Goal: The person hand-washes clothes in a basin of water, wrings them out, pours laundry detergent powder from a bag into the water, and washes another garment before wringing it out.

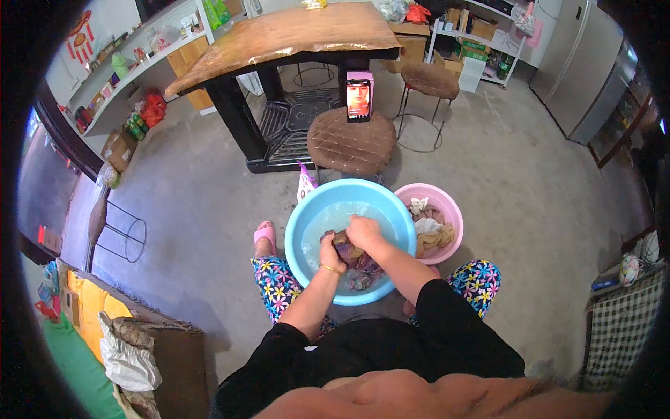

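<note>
A light-blue basin [301, 230] of cloudy water stands on the floor between my knees. In it lies a wet, dark, patterned cloth [359, 261], bunched up and partly under water. My left hand [333, 254] is closed on the left side of the bunch, with a yellow bracelet at the wrist. Closed over the bunch's upper right part is my right hand [365, 232], its fingertips hidden. Touching the basin's right side is a pink basin [457, 227] with tan, white and brown cloths [435, 234] in it.
Just beyond the basin is a brown padded stool [351, 143] with a lit phone [359, 101] propped on it. A pink-and-white packet [306, 183] stands by the basin. Farther back are a wooden-topped table [300, 31] and another stool [430, 80]. A fridge [579, 63] is far right.
</note>
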### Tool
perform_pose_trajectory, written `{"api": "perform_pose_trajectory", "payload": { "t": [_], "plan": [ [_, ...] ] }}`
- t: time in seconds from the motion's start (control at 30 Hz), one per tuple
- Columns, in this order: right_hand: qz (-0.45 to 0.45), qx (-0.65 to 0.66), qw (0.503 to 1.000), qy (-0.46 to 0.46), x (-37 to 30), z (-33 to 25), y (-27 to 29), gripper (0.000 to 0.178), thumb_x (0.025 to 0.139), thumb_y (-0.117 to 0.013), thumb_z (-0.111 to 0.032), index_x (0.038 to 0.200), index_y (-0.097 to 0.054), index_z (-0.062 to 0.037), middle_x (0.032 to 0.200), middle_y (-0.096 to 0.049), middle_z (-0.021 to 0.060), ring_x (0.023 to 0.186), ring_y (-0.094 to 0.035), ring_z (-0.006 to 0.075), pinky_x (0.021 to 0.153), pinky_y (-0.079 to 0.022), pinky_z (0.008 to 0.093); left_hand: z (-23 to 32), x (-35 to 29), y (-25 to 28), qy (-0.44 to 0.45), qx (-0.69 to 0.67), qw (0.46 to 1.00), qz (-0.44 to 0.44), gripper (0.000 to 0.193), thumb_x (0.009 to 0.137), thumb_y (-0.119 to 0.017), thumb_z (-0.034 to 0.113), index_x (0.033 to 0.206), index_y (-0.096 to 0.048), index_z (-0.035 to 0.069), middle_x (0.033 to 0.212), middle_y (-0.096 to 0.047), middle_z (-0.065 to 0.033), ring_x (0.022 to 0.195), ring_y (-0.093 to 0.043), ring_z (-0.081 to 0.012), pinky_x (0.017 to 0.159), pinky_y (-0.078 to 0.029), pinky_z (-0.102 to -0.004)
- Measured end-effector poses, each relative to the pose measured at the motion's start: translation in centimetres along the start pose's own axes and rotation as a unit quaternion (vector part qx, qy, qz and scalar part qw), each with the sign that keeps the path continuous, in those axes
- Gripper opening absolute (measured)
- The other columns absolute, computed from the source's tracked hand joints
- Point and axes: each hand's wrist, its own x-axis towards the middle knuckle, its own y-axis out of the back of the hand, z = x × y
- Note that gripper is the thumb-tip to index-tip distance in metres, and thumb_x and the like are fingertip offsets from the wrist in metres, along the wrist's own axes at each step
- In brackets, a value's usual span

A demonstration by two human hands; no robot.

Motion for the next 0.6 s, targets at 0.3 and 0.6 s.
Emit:
{"api": "perform_pose_trajectory", "payload": {
  "t": [0.3,0.6],
  "plan": [
    [-0.036,-0.006,0.987,0.155,-2.4,-1.0,-1.4,0.048,0.077,-0.052,-0.023,0.125,-0.042,-0.0266,0.136,-0.028,0.0138,0.122,-0.025,0.0431,0.093,-0.024,0.0623,0.3,-1.5,-1.3,-0.099,0.078,0.991,0.038,0.031,0.084,-0.042,0.033,0.099,-0.056,0.009,0.097,-0.057,-0.0067,0.087,-0.052,-0.0215,0.079,-0.042,-0.0348],
    [-0.023,0.007,1.000,0.002,-1.8,-1.4,-4.8,0.032,0.074,-0.055,-0.015,0.105,-0.050,-0.0104,0.117,-0.045,0.0178,0.107,-0.044,0.0371,0.083,-0.040,0.0470,-0.5,-1.1,-0.3,0.011,0.077,0.987,0.144,0.042,0.082,-0.043,0.042,0.105,-0.054,0.009,0.106,-0.054,-0.0129,0.097,-0.051,-0.0255,0.088,-0.038,-0.0400]
  ]
}}
